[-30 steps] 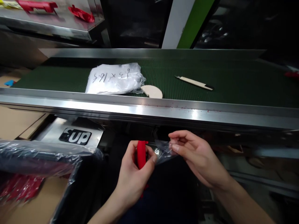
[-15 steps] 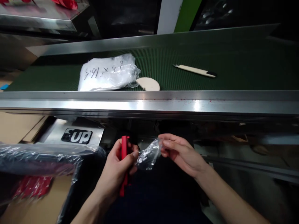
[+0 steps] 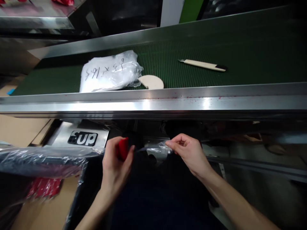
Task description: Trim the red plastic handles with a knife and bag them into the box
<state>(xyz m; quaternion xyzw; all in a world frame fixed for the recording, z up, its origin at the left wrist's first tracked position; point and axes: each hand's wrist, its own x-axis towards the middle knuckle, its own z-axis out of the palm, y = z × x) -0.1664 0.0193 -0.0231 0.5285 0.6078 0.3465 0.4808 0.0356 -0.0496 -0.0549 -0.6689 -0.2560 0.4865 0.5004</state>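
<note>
My left hand is closed around a red piece, whose lower part is hidden by the palm and fingers. To the right, my right hand pinches a small clear plastic bag between thumb and fingertips. The bag stretches out toward my left thumb; whether it touches that thumb is too blurred to tell. Both hands are below the front metal edge of the green ribbed belt. On the belt lie a pack of clear bags with handwriting, a cream half-round disc and a craft knife.
The belt's metal rail crosses the view in front of the hands. At the lower left, a plastic-lined box holds wrapped red pieces. A phone lies on a silver surface beyond it.
My left hand has shifted left and turned, tilting the red piece and covering more of it. My right hand has moved slightly right, and the clear bag is now drawn out flatter between them.
</note>
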